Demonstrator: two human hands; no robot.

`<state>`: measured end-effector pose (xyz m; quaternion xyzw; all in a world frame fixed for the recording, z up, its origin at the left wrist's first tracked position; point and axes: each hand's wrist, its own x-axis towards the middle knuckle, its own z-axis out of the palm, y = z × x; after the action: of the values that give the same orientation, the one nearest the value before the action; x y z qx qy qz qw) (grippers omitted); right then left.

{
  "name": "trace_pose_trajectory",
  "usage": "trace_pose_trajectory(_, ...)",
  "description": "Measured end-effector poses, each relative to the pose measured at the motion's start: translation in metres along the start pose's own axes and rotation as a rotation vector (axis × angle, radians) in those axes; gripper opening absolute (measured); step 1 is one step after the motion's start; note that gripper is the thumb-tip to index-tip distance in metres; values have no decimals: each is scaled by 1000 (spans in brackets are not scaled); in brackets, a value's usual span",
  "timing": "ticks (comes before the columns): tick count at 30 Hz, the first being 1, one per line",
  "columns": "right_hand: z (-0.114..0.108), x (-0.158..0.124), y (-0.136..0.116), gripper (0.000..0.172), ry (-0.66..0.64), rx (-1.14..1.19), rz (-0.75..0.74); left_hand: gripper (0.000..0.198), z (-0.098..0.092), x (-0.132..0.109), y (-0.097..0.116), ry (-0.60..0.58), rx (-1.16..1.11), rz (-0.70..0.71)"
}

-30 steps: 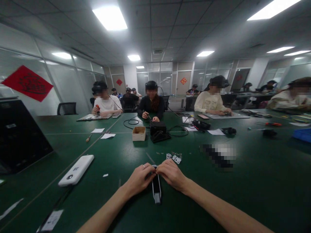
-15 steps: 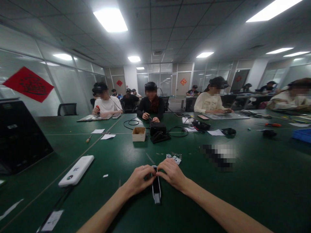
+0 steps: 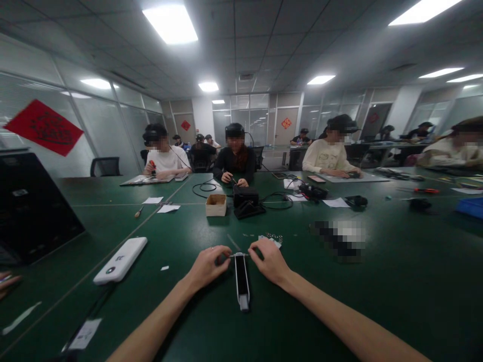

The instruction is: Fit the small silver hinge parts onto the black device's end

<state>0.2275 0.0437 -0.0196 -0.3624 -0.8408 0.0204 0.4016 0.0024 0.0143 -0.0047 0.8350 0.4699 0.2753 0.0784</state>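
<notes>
A long, narrow white-framed part (image 3: 247, 281) with a black inside lies on the green table, its pale block-like end toward me. My left hand (image 3: 209, 266) is at the left of its far end, thumb and fingers pinched together. On the opposite side my right hand (image 3: 267, 261) pinches likewise. A thin pale strip (image 3: 234, 256) runs between the two sets of fingertips, across the far end of the part; its exact kind is too small to tell. Small white metal pieces (image 3: 278, 243) lie just beyond my right hand, partly hidden by it.
A small cardboard box (image 3: 216, 207) and a black case (image 3: 246, 198) stand ahead. To the left are a white power bank (image 3: 121, 261) with a cable and a black monitor (image 3: 33, 206). Another person's hand (image 3: 8, 282) shows at the left edge. Co-workers sit across the table.
My hands have moved apart from over the part to either side of its far end, which now shows. Another person's hand has appeared at the left edge.
</notes>
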Motion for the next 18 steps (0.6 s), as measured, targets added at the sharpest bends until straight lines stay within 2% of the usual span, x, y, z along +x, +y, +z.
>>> trace_pose_trajectory(4,2,0,3,11,-42,-27,60,15,0,1,-8,2,43,-42)
trace_pose_trajectory(10,5,-2,6,12,-119,-73,147,17,0,2,-8,-22,30,-67)
trace_pose_trajectory(18,-1,0,-2,11,-201,-71,137,17,5,2,-9,-38,-22,-80)
